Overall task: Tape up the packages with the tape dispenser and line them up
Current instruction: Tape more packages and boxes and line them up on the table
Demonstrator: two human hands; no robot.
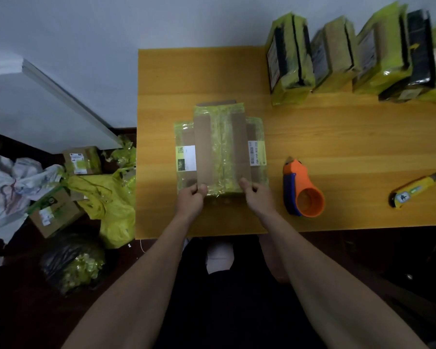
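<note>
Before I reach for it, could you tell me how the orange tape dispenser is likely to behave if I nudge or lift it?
The tape dispenser lies on its side on the table, its round open end facing the near edge, so a nudge might rock or roll it slightly. It looks like rigid plastic, probably stiff and fairly light. Its smooth shell could slide easily on the wood.

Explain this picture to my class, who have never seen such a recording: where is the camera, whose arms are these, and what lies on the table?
There is no machine here. A person wears a camera on the head, looking down at their own arms. The left hand and right hand pinch the near edge of a flat package wrapped in yellow-green tape. It lies on a wooden table. To its right lie an orange tape dispenser and a yellow knife. Finished packages stand in a row at the back.
</note>
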